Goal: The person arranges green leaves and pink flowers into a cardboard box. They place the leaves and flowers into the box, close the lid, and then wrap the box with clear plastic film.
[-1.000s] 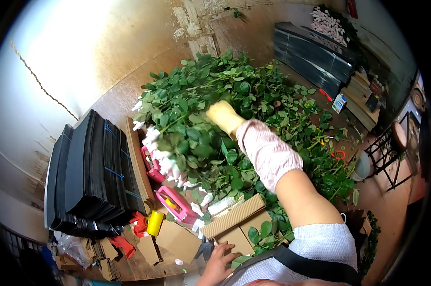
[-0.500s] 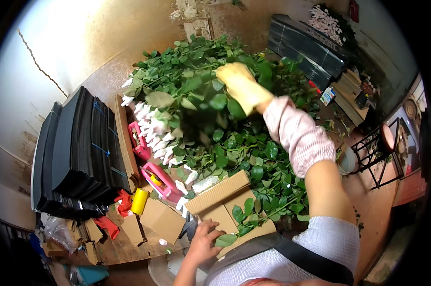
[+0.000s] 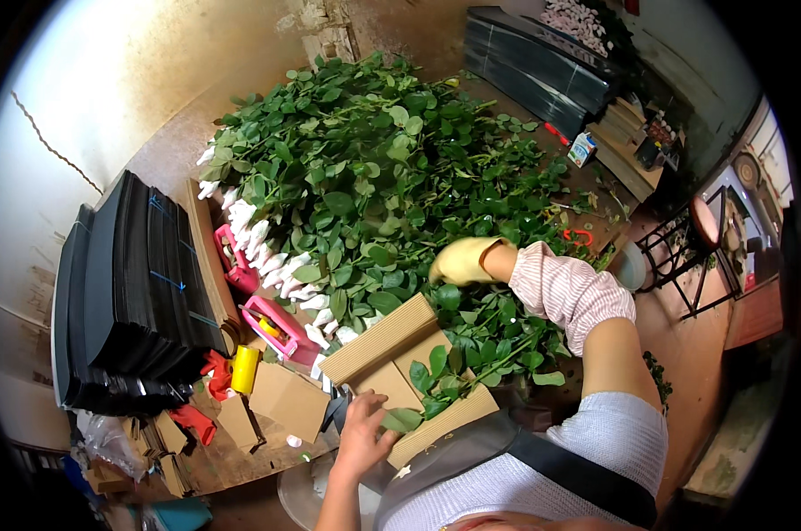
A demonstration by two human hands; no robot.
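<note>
My left hand [image 3: 365, 431] rests at the left edge of a folded corrugated cardboard piece [image 3: 392, 354], its bare fingers somewhat apart. Leafy stems [image 3: 471, 376] lie across that cardboard, one large leaf close to my fingers. My right hand [image 3: 465, 263], in a yellow glove below a pink striped sleeve, is low against the near side of a big heap of green leafy stems [image 3: 356, 168]. Its fingertips point down into the leaves and are hidden, so any grip cannot be seen. White and pale pink wrapped flower heads [image 3: 277, 270] stick out along the heap's left side.
Stacked black sheets [image 3: 144, 274] tied with blue string stand at the left. Pink plastic holders [image 3: 277, 329], a yellow roll [image 3: 245, 369] and cardboard scraps [image 3: 285, 403] lie nearer. A dark wrapped stack [image 3: 538, 66] is far right. A black metal stand [image 3: 693, 257] stands beyond the table.
My right hand has come from over the middle of the heap down to its near side, close to the cardboard. My left hand has hardly moved. The view has shifted slightly.
</note>
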